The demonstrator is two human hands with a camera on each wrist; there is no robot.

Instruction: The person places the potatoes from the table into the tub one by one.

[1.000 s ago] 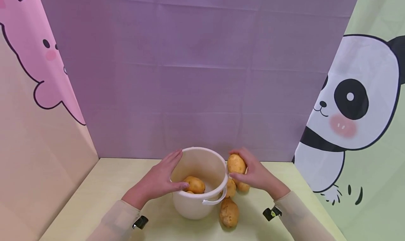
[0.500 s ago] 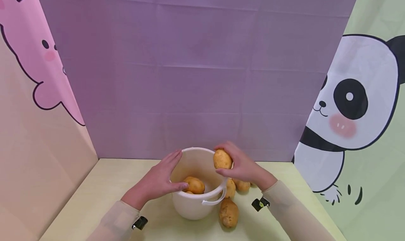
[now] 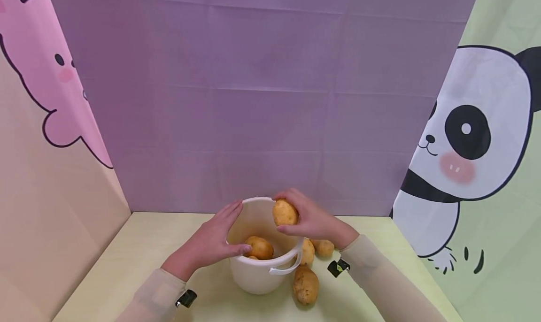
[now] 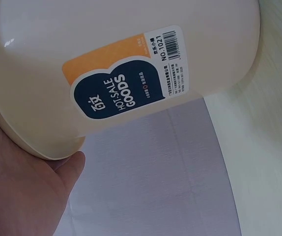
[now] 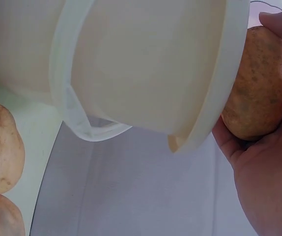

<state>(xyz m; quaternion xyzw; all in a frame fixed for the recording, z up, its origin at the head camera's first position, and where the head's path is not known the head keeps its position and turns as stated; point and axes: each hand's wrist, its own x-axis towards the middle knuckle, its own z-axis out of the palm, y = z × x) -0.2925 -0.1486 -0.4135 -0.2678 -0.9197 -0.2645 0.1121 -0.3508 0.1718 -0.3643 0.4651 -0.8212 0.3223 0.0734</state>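
A cream plastic bucket point(image 3: 258, 277) with a white handle point(image 3: 288, 265) stands on the table; potatoes point(image 3: 260, 248) lie inside. My left hand point(image 3: 213, 242) holds its left rim, thumb across the near edge and fingers along the far left side. In the left wrist view, that hand point(image 4: 28, 189) lies against the rim, beside a labelled wall. My right hand point(image 3: 310, 218) grips another potato point(image 3: 285, 212) over the right part of the bucket's opening. The right wrist view shows this potato point(image 5: 259, 83) just past the rim, with fingers and thumb around it.
To the bucket's right, several loose potatoes lie on the table point(image 3: 355, 289), one nearer the front point(image 3: 306, 285) and another farther back point(image 3: 323, 248). A purple cloth wall point(image 3: 270, 101) rises behind the table. Printed side panels point(image 3: 486, 242) flank it.
My right hand has carried its potato leftward from beside the bucket to above its opening, first rising slightly. The left hand and bucket have stayed in place.
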